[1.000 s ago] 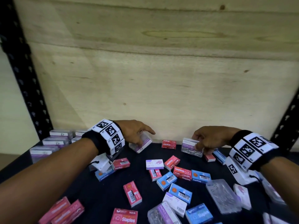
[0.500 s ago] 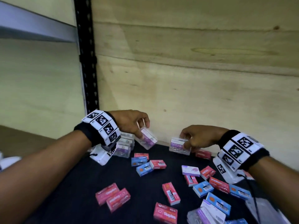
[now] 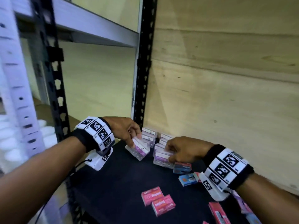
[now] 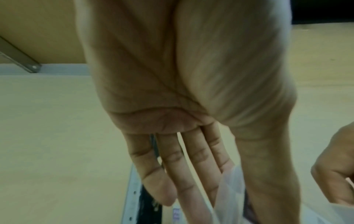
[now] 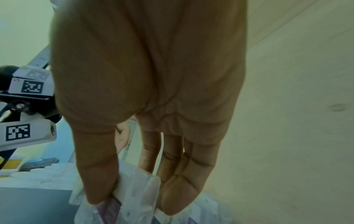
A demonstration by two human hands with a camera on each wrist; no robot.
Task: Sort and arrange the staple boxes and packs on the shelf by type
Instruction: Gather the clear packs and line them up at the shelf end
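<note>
The left hand (image 3: 124, 130) pinches a clear pack with a purple label (image 3: 139, 148) between thumb and fingers (image 4: 188, 169), tilted, its lower edge on the dark shelf (image 3: 113, 188). The right hand (image 3: 182, 150) pinches a second clear purple-labelled pack (image 3: 162, 159) between thumb and fingers (image 5: 178, 189), on or just above the shelf. What the packs hold is too blurred to tell. Just beyond both sets of fingers, purple-and-white boxes (image 3: 149, 135) are stacked in the back corner. Blue boxes (image 3: 184, 168) lie just beside the right fingers, toward the wrist. Two red staple boxes (image 3: 157, 200) sit touching each other, well nearer the person.
</note>
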